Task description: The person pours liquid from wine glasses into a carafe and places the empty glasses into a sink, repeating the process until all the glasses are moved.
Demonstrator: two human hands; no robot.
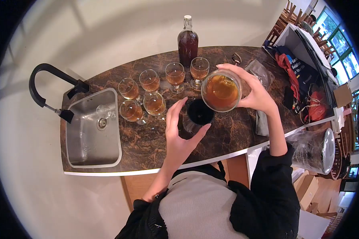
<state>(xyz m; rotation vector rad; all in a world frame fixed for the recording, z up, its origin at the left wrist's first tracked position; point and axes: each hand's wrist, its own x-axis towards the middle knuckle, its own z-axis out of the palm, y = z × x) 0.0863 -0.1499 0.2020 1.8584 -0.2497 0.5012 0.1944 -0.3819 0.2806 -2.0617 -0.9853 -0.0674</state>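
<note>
My right hand (253,89) is wrapped round a round glass vessel (221,91) of amber liquid, raised above the counter. Just left of it, my left hand (181,129) has its fingers and thumb spread around a glass with a dark top (200,112); whether they touch it is hard to tell. Several stemmed glasses with amber drink stand to the left, among them one glass (154,104) nearest my left hand and another (199,68) behind the raised vessel. A swing-top bottle (188,43) of dark red liquid stands at the back.
A steel sink (117,137) with a clear glass (104,111) in it and a black faucet (42,85) are at the left. A plastic bag (260,73) lies on the marbled counter (227,137). Red bags (317,106) fill a shelf at the right.
</note>
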